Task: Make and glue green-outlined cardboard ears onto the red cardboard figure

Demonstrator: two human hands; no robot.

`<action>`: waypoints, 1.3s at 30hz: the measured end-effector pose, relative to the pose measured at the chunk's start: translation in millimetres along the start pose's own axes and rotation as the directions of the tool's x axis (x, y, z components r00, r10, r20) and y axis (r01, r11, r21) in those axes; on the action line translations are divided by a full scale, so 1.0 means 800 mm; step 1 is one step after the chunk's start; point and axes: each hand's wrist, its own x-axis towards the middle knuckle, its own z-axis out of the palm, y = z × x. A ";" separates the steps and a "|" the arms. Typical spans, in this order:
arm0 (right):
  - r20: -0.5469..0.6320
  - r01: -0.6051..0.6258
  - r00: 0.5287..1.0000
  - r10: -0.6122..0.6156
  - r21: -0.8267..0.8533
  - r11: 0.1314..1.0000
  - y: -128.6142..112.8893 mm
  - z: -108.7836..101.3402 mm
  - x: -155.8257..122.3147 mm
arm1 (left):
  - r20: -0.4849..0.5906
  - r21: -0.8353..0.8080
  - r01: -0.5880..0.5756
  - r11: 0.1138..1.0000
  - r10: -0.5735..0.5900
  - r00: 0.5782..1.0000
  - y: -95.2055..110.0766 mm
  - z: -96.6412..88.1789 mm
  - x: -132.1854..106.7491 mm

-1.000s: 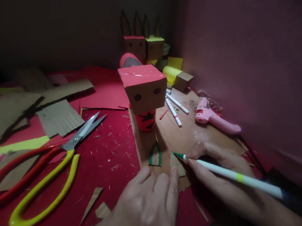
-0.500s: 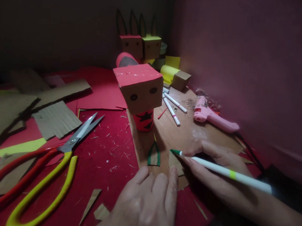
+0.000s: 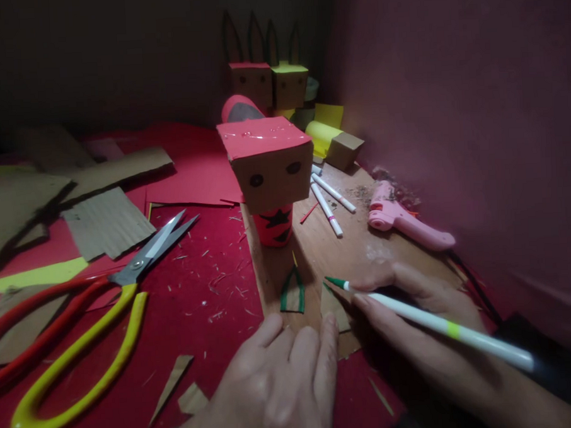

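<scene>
My right hand (image 3: 417, 322) is closed around a white marker (image 3: 413, 315) with a green tip. That tip is at the upper corner of a small pointed cardboard piece (image 3: 334, 309), which shows a short green line along its edge. Laid flat, my left hand (image 3: 283, 378) has its fingertips at the near end of the wooden board, the forefinger beside this piece. Just beyond lies another pointed cardboard piece (image 3: 293, 296) outlined in green. Behind it stands a cardboard box head (image 3: 274, 176) with a red top and two dark eyes, on a red cup-like body (image 3: 274, 226).
Large scissors (image 3: 136, 264) with red and yellow handles lie open at left, near cardboard scraps (image 3: 108, 222). White markers (image 3: 330, 206) and a pink glue gun (image 3: 403, 218) rest on the wooden board (image 3: 363, 248). Two box heads with ears (image 3: 251, 83) stand behind.
The marker has shifted slightly up and right with my right hand, and a green line now shows on the cardboard's upper edge. My left hand stays in place.
</scene>
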 end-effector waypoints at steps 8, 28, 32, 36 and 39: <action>-0.007 0.050 0.999 -0.051 -0.110 0.993 -0.001 0.000 -0.001 | -0.076 0.024 -0.002 1.000 0.004 0.997 0.002 0.001 0.004; -0.041 0.060 0.997 -0.064 -0.090 0.994 0.001 0.000 -0.004 | 0.018 0.029 -0.018 0.999 0.017 1.000 -0.002 -0.007 0.007; -0.045 0.012 0.999 -0.014 -0.027 1.000 0.001 -0.001 -0.005 | 0.026 0.052 -0.027 0.998 0.026 0.999 -0.002 -0.010 0.008; -0.066 -0.060 0.996 0.063 0.047 0.997 0.006 0.000 -0.008 | -0.069 0.035 0.018 0.999 -0.016 0.998 0.002 0.004 0.001; -0.072 -0.081 0.994 0.084 0.045 0.996 0.007 0.000 -0.008 | -0.093 0.002 0.068 0.998 -0.067 0.993 0.003 0.007 0.000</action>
